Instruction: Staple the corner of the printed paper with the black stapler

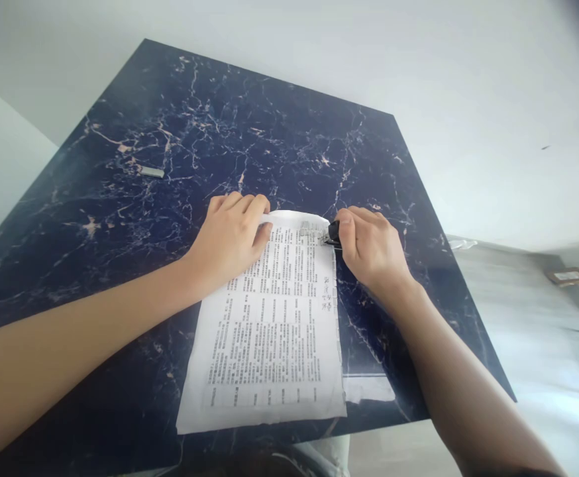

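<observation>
A printed stack of paper sheets (269, 358) lies on the dark table, its text lines running lengthwise and some handwriting near the right edge. My left hand (237, 228) is closed at the far left corner of the sheets, with the thumb on top and the fingers curled over the edge. In my right hand (371, 242) is a black stapler (334, 232), mostly hidden by the fingers. Its metal jaw reaches over the right edge of the paper near the far corner; whether it is pressed down cannot be made out.
The table (269, 146) has a dark blue marble-patterned top with straight edges. A small grey bar, resembling a strip of staples (151, 172), lies at the far left. White wall surrounds the far side. A brown object (570, 276) appears blurred at the right, beyond the table.
</observation>
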### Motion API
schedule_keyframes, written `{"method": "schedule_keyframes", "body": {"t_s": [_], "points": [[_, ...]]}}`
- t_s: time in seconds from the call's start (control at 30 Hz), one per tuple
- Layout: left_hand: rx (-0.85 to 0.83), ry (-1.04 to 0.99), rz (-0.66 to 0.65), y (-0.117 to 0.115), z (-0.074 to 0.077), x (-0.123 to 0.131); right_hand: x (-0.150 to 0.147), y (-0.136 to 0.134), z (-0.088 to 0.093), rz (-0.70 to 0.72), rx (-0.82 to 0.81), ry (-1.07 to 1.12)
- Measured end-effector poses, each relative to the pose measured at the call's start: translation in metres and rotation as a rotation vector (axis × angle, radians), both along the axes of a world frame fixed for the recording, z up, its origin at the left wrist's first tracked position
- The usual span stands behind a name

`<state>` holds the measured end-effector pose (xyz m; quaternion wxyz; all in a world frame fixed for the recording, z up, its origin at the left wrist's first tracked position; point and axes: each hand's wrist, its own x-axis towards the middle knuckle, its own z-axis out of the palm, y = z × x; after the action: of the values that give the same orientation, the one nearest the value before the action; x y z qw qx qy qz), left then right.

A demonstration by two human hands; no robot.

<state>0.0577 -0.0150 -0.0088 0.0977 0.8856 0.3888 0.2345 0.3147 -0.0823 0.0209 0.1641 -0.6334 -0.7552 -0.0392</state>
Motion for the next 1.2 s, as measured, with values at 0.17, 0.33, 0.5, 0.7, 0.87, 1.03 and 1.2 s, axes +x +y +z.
{"method": "schedule_keyframes", "body": {"t_s": [0.17, 0.33, 0.5, 0.7, 0.87, 1.03, 1.2], "points": [[0.014, 0.005, 0.001, 0.0, 0.002, 0.0, 0.009, 0.004, 0.003, -0.033, 0.023, -0.027], [0.025, 0.025, 0.0, 0.0, 0.002, -0.001, 0.03, 0.007, 0.004, -0.096, 0.049, -0.016], [0.093, 0.034, -0.006, -0.002, 0.003, -0.002, 0.059, 0.014, -0.003, -0.137, 0.101, 0.012], [0.181, 0.022, -0.161, -0.009, 0.007, 0.001, 0.071, 0.016, -0.002, -0.167, 0.136, 0.028], [0.059, 0.165, -0.501, -0.013, 0.003, 0.007, 0.065, 0.012, 0.003, -0.174, 0.186, 0.04], [0.006, 0.266, -0.51, -0.011, 0.001, 0.005, 0.054, 0.009, 0.006, -0.154, 0.213, 0.054], [0.022, 0.273, -0.503, -0.012, 0.003, 0.004, 0.046, 0.005, 0.009, -0.131, 0.279, 0.072]]}}
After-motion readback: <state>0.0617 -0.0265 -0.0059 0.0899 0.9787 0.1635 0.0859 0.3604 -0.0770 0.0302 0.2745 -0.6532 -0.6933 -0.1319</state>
